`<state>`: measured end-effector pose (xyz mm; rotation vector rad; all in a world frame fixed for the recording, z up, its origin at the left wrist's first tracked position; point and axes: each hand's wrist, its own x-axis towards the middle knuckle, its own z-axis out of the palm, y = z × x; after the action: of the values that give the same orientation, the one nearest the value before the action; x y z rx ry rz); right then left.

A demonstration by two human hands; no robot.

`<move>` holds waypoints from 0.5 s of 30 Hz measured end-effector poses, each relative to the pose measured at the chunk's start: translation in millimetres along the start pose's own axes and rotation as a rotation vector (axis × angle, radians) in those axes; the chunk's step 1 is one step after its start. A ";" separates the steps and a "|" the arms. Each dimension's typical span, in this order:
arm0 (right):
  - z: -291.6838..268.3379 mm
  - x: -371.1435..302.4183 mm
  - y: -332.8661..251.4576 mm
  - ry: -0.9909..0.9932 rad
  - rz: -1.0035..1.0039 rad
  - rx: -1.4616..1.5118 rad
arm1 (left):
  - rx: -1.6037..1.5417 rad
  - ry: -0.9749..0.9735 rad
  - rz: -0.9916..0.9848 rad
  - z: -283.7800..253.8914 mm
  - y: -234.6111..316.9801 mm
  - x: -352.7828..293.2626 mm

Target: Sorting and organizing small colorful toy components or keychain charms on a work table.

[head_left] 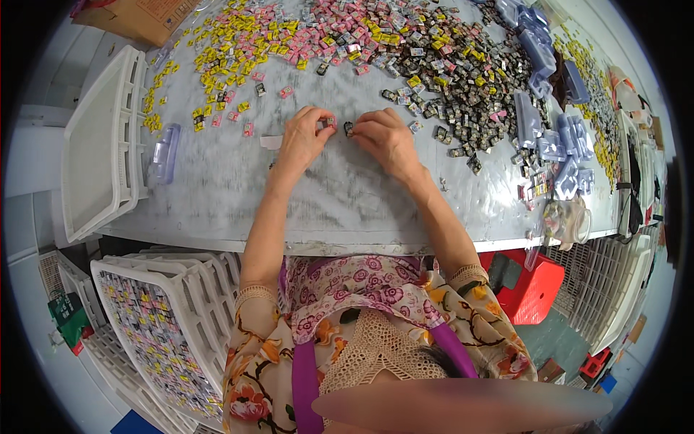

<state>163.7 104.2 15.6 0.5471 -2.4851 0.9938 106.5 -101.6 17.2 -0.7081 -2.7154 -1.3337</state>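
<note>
My left hand [301, 139] is over the middle of the table, its thumb and fingers pinching a small pink packet [330, 122]. Just to the right, my right hand [390, 141] grips a small black packet [348, 129] between fingertips and thumb. The two packets are a short way apart, not touching. Beside my left wrist lies a flat pale piece [270, 142], partly hidden by the hand. A few pink and yellow packets [248, 129] are scattered left of my left hand. Right of my right hand spreads a heap of black packets [481, 105].
Yellow packets [224, 54] and mixed pink ones cover the far table. Clear plastic trays [528, 119] lie at the right, another [166, 153] at the left. A white crate [101, 145] leans at the left edge. Below are a filled white tray [155, 325] and a red stool [538, 289].
</note>
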 end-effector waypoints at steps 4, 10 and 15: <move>-15.2 -2.8 6.9 0.110 0.228 0.074 | 0.035 -0.039 -0.006 -0.7 2.3 -2.0; -9.3 -3.6 21.6 -0.074 0.244 -0.017 | 0.075 -0.078 0.019 3.8 7.1 -5.5; -3.4 -2.6 21.4 -0.099 0.222 -0.034 | 0.040 -0.071 0.016 3.6 11.7 -6.2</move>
<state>156.1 121.5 4.7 0.3219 -2.6909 1.0254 117.4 -95.0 22.2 -0.7869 -2.7757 -1.2718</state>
